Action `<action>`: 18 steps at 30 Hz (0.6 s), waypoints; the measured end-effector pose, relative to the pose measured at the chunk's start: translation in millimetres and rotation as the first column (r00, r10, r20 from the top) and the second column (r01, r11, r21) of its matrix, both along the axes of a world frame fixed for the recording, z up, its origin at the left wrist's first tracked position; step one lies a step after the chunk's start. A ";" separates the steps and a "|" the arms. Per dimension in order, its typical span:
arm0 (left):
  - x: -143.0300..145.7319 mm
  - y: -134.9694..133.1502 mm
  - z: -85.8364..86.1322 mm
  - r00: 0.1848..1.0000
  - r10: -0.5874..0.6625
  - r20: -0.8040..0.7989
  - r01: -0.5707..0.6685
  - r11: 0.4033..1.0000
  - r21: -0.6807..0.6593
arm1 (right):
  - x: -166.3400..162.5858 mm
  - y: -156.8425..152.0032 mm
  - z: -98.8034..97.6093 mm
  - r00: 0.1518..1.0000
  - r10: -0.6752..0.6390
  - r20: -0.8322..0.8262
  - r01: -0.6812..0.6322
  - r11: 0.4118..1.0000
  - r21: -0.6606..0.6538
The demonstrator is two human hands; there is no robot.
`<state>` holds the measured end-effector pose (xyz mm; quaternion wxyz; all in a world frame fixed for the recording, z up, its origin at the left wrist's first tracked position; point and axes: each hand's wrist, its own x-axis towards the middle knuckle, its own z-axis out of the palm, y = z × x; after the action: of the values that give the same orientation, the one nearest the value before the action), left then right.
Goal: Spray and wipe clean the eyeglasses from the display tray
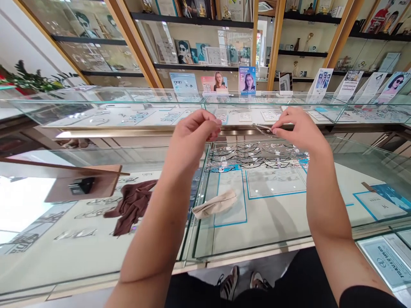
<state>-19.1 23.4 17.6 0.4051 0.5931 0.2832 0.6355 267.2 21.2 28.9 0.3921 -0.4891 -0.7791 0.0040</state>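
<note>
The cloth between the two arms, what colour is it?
The cloth is beige, shown best in the head view.

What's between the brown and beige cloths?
In the head view, the left forearm appears between them, above the counter's glass edges; it hides part of that stretch.

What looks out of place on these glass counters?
A crumpled dark brown cloth lies bunched on the left, and a rumpled beige cloth lies at a slant near the glass seam. Both look casual beside the neat rows of thin-rimmed eyeglasses. I see no spill or damage.
</note>
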 end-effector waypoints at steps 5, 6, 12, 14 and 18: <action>-15.3 -26.0 17.3 0.997 0.050 -0.061 -0.039 0.985 0.170 | 27.3 44.9 -33.1 0.894 -0.281 0.348 0.396 0.859 -0.324; -15.5 -32.2 20.2 0.996 0.061 -0.064 -0.048 0.983 0.177 | 29.2 51.2 -39.6 0.857 -0.297 0.422 0.463 0.804 -0.374; -10.8 -50.0 27.6 0.995 0.050 -0.089 -0.031 0.977 0.209 | 27.0 75.9 -73.3 0.793 -0.286 0.537 0.555 0.702 -0.446; -10.4 -50.2 28.1 0.996 0.045 -0.082 -0.028 0.979 0.202 | 25.1 81.0 -82.0 0.782 -0.283 0.556 0.566 0.695 -0.443; -10.8 -50.6 29.2 0.996 0.023 -0.084 -0.008 0.983 0.182 | 24.5 86.0 -94.6 0.768 -0.267 0.581 0.578 0.679 -0.452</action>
<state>-29.9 -27.2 46.8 0.3320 0.6519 0.2459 0.6359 291.7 107.1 -65.7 0.0017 -0.7456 -0.6651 0.0418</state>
